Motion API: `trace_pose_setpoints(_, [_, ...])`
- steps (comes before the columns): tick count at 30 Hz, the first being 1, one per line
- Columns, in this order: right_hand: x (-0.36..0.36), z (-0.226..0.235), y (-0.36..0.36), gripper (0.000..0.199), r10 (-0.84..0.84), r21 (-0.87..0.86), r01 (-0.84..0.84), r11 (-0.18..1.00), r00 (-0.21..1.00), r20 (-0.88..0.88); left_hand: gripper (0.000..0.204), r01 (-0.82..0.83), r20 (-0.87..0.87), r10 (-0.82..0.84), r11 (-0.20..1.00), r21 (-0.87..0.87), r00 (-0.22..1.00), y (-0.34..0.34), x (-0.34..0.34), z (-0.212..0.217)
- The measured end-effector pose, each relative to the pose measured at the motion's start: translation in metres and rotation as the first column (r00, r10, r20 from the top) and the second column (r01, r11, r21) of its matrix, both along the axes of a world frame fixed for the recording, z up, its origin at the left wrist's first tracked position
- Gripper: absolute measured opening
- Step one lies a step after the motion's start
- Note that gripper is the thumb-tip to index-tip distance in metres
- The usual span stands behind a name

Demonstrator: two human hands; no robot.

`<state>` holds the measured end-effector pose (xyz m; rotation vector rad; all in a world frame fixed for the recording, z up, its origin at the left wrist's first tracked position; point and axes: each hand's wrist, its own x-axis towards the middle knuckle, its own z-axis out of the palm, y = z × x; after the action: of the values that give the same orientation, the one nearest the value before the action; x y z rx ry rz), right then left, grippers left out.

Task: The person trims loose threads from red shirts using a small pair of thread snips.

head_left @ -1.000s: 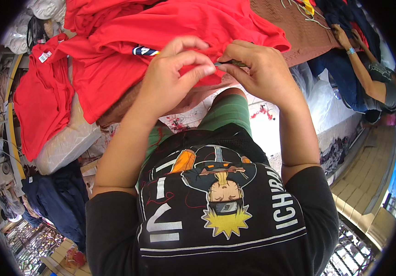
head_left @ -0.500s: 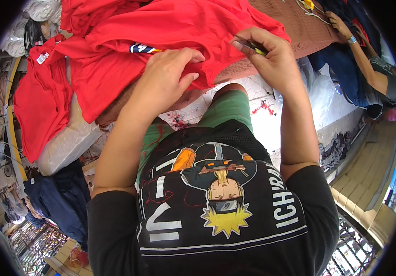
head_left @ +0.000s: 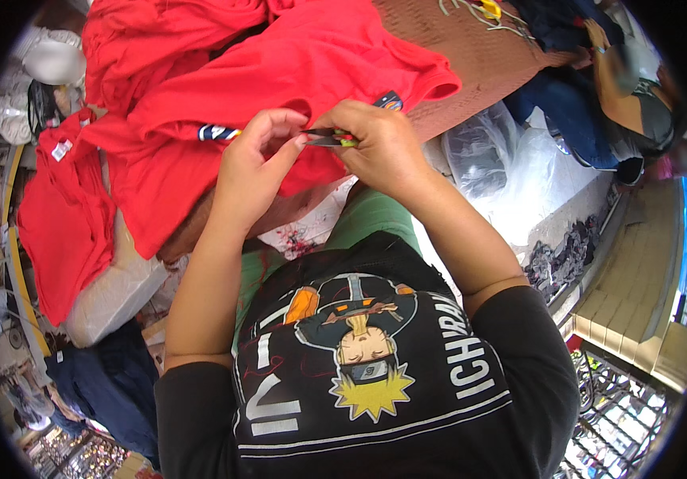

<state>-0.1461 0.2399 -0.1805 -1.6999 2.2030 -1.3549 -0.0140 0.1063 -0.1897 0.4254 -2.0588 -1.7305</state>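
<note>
A red garment [head_left: 224, 96] is spread over the brown cloth-covered table before me. My right hand [head_left: 379, 144] is closed around a pair of thread snips [head_left: 326, 142], dark bladed with a bit of yellow-green at the grip. Their blades point left, toward the fingertips of my left hand [head_left: 256, 164]. That hand's thumb and index finger come together at the blade tips in a pinch; anything between them is too small to make out. A navy, white and yellow printed patch [head_left: 217, 132] shows beside my left hand. Past my right knuckles lies a dark label [head_left: 390, 101].
Another red garment [head_left: 64, 215] hangs over a plastic-wrapped bundle [head_left: 120, 295] at left, above dark navy cloth [head_left: 108, 383]. At the far right a co-worker [head_left: 631, 104] handles dark clothing. White cords [head_left: 487, 17] lie on the table's far end; scraps [head_left: 567, 251] lie on the floor.
My right hand has come left and down with the snips, bringing them to my left hand. The left hand has shifted slightly left and down, its fingers now pinching. The view has shifted.
</note>
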Motion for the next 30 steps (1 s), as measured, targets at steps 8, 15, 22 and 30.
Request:
trace_pose_setpoints(8, [-0.009, -0.001, -0.001, 0.013, 0.011, -0.039, -0.006, 0.999, 0.992, 0.127, 0.020, 0.030, 0.113, -0.002, 0.968, -0.249, 0.994, 0.000, -0.003, 0.015])
trace_pose_setpoints(15, [-0.019, 0.010, -0.003, 0.023, 0.044, -0.039, -0.043, 0.998, 0.998, 0.033, 0.014, -0.069, -0.019, 0.071, 0.816, -0.574, 0.997, 0.000, -0.019, 0.019])
trace_pose_setpoints(22, [-0.200, 0.032, 0.017, 0.020, -0.441, -0.129, 0.461, 0.878, 0.884, 0.154, 0.010, -0.079, -0.043, 0.067, 0.880, -0.468, 0.997, -0.008, -0.019, 0.035])
trace_pose_setpoints(30, [-0.137, 0.064, 0.025, 0.035, -0.200, -0.010, 0.204, 0.979, 0.970, 0.139, 0.017, 0.004, 0.133, 0.008, 0.996, -0.087, 0.991, -0.020, -0.019, 0.026])
